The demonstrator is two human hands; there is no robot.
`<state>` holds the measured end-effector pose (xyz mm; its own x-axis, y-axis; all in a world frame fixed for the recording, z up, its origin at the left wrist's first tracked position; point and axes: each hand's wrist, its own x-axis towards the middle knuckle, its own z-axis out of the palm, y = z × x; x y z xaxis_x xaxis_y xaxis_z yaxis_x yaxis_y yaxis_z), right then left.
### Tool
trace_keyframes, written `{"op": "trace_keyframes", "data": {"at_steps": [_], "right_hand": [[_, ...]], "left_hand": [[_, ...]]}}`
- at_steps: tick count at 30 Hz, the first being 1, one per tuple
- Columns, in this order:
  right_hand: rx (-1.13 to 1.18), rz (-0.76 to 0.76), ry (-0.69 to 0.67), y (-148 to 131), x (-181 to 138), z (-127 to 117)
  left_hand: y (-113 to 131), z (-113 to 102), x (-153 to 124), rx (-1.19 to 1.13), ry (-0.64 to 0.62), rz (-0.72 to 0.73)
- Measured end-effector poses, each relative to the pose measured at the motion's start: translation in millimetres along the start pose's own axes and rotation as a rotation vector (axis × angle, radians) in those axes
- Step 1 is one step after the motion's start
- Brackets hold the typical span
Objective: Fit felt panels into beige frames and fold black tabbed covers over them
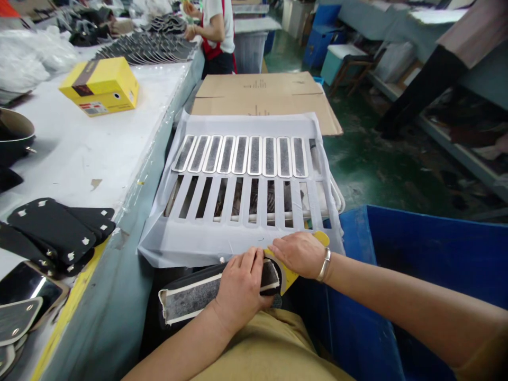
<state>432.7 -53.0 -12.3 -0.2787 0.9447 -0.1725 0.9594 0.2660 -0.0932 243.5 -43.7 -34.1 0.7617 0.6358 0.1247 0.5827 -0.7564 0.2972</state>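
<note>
My left hand (241, 286) is closed over a long dark piece (198, 274) that lies across my lap. On top of this piece runs a grey fuzzy strip (190, 301) with a whitish, ragged border, partly covered by my fingers. At its right end my right hand (299, 254), with a metal bangle at the wrist, is closed on a flat yellow piece (289, 280) whose kind I cannot make out. Just beyond my hands lies a white backing sheet (222, 237) with a row of grey strips (240, 154) and a row of cut-out slots.
A yellow box (101, 87) and black cut pieces (59, 225) lie on the white table (115, 143) at left. Cardboard (257, 94) is behind the sheet; a blue bin (353, 254) stands at right. One co-worker (217, 32) is ahead, another person (428, 84) at right.
</note>
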Motion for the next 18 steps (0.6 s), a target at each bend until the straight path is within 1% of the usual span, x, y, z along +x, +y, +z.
{"op": "trace_keyframes", "data": {"at_steps": [4,8,11,13,15,16,18], "right_hand": [[0.018,0.165,0.016,-13,-10,8],[0.043,0.322,0.039,-35,-21,12],[0.09,0.397,0.047,-50,-30,11],[0.181,0.426,0.035,-53,-37,10],[0.41,0.445,0.042,-47,-46,8],[0.599,0.447,0.061,-42,-52,6],[1.094,0.417,0.133,-30,-62,2]], "left_hand": [[-2,-1,3,0.001,-0.023,0.041],[-2,-3,1,0.005,-0.047,0.071],[-5,-3,-5,-0.014,-0.041,0.109],[-10,-3,-9,-0.043,-0.021,0.111],[-16,-3,-11,-0.068,-0.005,0.077],[-18,-4,-11,-0.074,-0.007,0.06],[-21,-7,-9,-0.078,-0.034,0.044]]}}
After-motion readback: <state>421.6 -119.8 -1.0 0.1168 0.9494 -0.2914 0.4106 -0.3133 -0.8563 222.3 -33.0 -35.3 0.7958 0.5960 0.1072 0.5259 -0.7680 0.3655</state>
